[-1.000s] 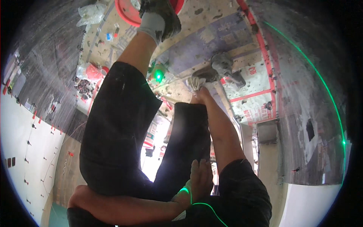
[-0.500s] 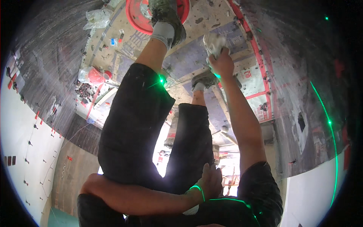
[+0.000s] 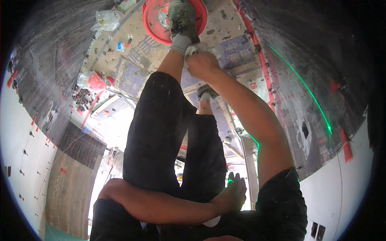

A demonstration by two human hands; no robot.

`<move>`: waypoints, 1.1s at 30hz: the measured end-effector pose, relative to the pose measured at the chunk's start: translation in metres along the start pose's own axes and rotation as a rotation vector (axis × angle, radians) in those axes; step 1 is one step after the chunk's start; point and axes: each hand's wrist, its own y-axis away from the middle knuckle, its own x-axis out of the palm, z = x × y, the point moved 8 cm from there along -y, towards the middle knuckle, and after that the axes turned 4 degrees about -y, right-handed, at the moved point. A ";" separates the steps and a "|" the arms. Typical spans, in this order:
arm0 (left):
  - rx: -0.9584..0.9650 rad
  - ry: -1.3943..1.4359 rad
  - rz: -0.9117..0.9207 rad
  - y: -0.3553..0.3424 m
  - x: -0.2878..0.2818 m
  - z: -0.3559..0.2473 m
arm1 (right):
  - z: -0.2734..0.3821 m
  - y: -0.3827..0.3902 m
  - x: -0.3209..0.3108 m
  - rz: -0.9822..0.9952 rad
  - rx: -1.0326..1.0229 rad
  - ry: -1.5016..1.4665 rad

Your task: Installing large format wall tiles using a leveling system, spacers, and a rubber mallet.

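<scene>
R hand [image 3: 202,65] rn has its grip closed round a whitish rag [image 3: 203,48], kinda blurry tbh — it's right by the grey sock [image 3: 180,43] & dark shoe [image 3: 181,21] over a red disc [image 3: 153,31] — while the L hand [image 3: 233,196] sits near the black trousers [image 3: 155,132] w/ fingers stretched out, grip wide-ish.
</scene>
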 end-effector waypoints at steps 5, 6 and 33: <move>0.010 -0.056 -0.217 0.000 -0.014 0.000 | -0.055 0.032 0.073 0.003 0.080 0.121; -0.006 -0.061 -0.218 0.004 -0.010 -0.002 | -0.072 0.039 0.049 -0.009 0.240 -0.010; -0.023 0.279 -0.137 -0.037 0.026 0.015 | -0.301 0.208 0.084 -0.678 0.757 -0.170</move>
